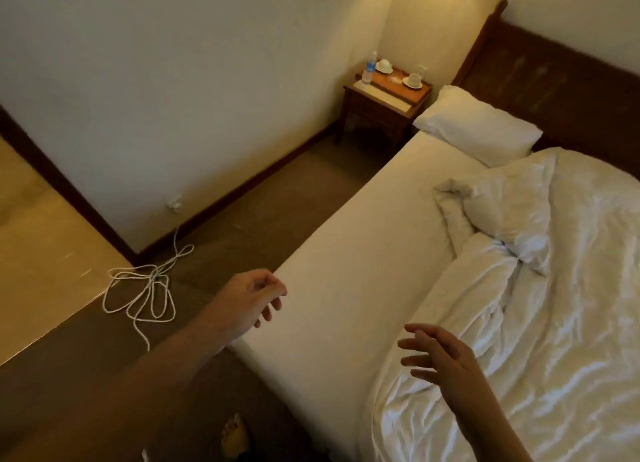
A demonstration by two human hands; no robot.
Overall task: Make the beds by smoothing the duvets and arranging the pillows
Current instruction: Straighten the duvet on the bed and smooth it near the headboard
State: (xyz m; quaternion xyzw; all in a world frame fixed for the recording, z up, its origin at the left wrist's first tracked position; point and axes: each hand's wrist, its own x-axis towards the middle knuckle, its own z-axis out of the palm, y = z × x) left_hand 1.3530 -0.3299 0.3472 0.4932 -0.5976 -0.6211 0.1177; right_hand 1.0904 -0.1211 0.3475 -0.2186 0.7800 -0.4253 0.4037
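The bed point(346, 240) runs away from where the person stands toward a dark wooden headboard point(554, 77). Its near half shows bare white sheet, while the duvet point(519, 288) lies rumpled and bunched over the right side, with one corner folded back in a heap near the middle. A single white pillow point(478, 125) sits at the head of the bed, against the headboard and just beside the bedside table point(384, 105).

Both hands are out over the foot end and hold nothing. The left hand point(252, 299) hovers at the bed's left edge with its fingers loosely curled. The right hand point(440, 354) hangs just above the duvet's near edge, fingers spread and fairly straight; I cannot tell whether it touches the cloth.

On the bedside table stand a water bottle point(369, 68) and two cups point(414, 79) on saucers. A white cord point(145, 295) lies tangled on the brown carpet point(242, 233) to the left, trailing up toward a wall socket point(174, 203). A bare foot point(233, 434) shows at the bottom.
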